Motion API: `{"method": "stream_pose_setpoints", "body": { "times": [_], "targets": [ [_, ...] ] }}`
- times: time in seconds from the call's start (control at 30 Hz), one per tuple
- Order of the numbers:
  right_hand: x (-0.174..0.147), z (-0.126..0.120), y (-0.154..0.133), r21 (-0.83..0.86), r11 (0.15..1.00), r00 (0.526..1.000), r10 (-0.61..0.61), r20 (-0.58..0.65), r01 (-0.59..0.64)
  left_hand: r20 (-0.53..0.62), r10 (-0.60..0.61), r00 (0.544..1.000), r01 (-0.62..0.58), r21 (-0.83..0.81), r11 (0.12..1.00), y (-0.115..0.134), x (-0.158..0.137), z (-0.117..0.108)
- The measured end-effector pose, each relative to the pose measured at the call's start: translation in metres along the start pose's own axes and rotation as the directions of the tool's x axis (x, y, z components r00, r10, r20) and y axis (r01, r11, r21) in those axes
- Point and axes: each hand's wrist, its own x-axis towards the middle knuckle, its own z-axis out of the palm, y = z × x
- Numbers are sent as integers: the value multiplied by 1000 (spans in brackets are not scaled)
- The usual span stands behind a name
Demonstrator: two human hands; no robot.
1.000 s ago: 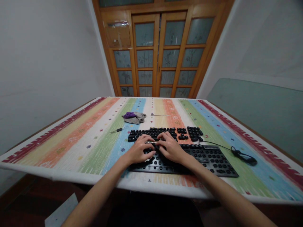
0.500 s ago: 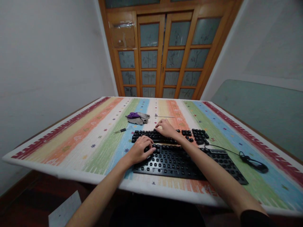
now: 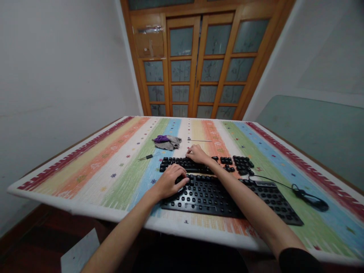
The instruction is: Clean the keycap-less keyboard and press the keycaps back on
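A black keyboard [image 3: 199, 201] lies near the front edge of the table, most of its key sockets bare and a few keys fitted along its top row. My left hand [image 3: 172, 180] is curled over its upper left corner, thumb on its face and fingers bent over the far edge. Behind it, loose black keycaps [image 3: 243, 165] stand in rows laid out like a keyboard. My right hand [image 3: 197, 154] reaches across to the back row of these keycaps, its fingers pinched together down at one; the fingertips are partly hidden.
A grey and purple cloth [image 3: 167, 142] lies behind the keycaps. A small wire tool with a black grip [image 3: 149, 156] is to the left, a thin metal rod [image 3: 200, 140] further back. The keyboard's bundled cable [image 3: 311, 199] lies at right on the striped tablecloth [image 3: 113, 167].
The view has shifted slightly, so everything sits a little further right. Both hands stay at nearly the same places on the keyboard and the keycap row.
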Motion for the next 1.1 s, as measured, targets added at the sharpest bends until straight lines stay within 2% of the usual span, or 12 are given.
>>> {"method": "stream_pose_setpoints", "body": {
  "times": [0.17,0.3,0.4,0.53,0.67,0.8,1.1],
  "targets": [
    [-1,-9,-2,40,999,997,21,-71,-18,4,-2,1000,2,8,1000,-1,0,1],
    [-9,-28,-3,89,996,992,4,-124,7,-21,-2,1000,3,20,1000,-3,0,2],
    [-26,-44,-4,121,992,989,-15,-148,34,-37,9,999,-8,13,1000,-3,1,2],
    [-66,-54,-9,181,979,986,-69,-151,96,-20,25,999,-25,9,1000,2,4,5],
    [-108,-49,-22,247,954,980,-136,-144,168,-7,51,999,-50,30,998,8,8,9],
    [-135,-36,-36,250,951,977,-147,-157,184,-5,90,996,-89,52,995,11,12,15],
    [-143,-22,-44,325,929,974,-117,-192,175,-59,98,993,-98,14,995,11,12,21]
  ]
}}
